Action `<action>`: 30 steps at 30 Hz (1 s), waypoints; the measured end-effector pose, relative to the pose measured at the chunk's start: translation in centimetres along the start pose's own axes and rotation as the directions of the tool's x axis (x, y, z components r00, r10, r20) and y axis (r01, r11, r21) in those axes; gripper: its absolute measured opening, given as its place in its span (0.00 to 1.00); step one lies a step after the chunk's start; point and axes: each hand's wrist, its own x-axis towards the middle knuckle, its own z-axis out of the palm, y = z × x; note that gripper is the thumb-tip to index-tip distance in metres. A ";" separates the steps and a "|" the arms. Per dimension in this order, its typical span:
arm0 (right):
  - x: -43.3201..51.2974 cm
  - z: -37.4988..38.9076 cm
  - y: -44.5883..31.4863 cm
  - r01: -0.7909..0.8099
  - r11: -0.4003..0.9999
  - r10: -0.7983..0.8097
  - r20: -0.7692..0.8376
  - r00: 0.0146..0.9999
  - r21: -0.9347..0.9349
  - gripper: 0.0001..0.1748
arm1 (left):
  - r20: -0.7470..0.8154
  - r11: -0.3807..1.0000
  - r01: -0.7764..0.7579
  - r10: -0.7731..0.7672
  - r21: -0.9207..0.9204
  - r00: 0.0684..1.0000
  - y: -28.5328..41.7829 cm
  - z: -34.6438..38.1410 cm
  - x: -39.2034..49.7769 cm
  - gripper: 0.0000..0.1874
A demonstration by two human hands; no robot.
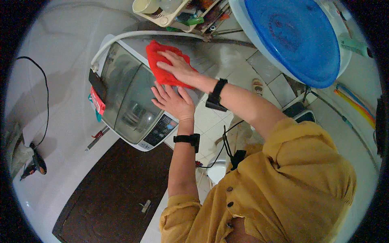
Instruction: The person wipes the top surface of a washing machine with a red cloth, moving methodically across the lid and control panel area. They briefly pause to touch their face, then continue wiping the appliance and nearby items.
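Note:
My right hand (176, 67) lies over a red cloth (164, 77), pressing it to the side of a top-loading washing machine (130, 100). The thumb and fingers stretch across the cloth. Just below it, my left hand (175, 101) has its fingers spread and holds nothing. It rests at the edge of the machine's lid, near the control panel (161, 129). The lid is down, and its see-through window shows a dim drum. Black straps circle both wrists.
A pale hose (146, 33) arches behind the machine. A cream shelf rack (164, 20) holds cups and bottles. At upper right is a large blue basin (297, 42). A dark brown door (115, 194) is at lower left. A black cable (223, 145) hangs before me.

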 end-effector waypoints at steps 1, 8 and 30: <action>1.4 -0.2 0.4 0.045 0.999 -0.045 0.016 0.999 0.029 0.44 | -0.001 1.000 0.004 -0.004 -0.012 1.000 0.0 0.0 0.0 0.33; 1.5 -1.1 1.5 -0.281 0.912 0.258 -0.114 0.959 -0.300 0.36 | 0.007 1.000 0.028 -0.028 -0.005 1.000 0.5 -0.2 0.1 0.32; -8.2 -2.4 4.5 -0.296 0.955 0.282 -0.245 0.927 -0.019 0.25 | -0.010 0.999 0.033 -0.033 -0.009 0.999 0.6 -0.2 0.2 0.32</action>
